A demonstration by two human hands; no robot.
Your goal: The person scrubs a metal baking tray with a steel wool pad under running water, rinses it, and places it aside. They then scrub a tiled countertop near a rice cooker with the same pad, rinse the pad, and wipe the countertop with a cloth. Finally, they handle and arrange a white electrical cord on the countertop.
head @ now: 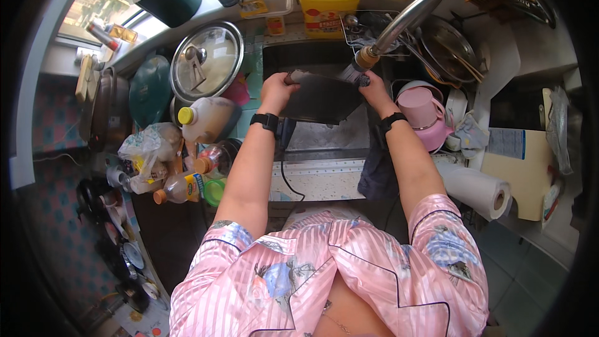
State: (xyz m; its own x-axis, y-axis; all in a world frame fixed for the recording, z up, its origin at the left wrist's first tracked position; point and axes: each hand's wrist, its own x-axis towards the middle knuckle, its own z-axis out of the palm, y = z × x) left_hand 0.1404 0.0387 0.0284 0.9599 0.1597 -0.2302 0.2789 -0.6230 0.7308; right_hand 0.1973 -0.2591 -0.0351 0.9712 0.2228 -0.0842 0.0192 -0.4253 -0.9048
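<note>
Over the metal kitchen sink (327, 138), my left hand (279, 91) grips the left edge of a dark flat panel (323, 98), thumb on its upper face. My right hand (374, 88) is at the panel's upper right, closed around a small dark, crinkled thing (364, 81) that looks like a scouring pad. Water sprays from the faucet head (366, 57) beside my right hand, at the panel's far right corner. The panel is tilted above the basin. Whether my right fingers also touch the panel cannot be told.
Left of the sink stand a glass pot lid (207, 62), a yellow-capped jug (208, 117) and several bottles. A yellow detergent jug (323, 4) is behind. To the right are a pink kettle (423, 124), a wok (447, 49) and a paper towel roll (472, 192). A dark cloth (378, 173) hangs over the front edge.
</note>
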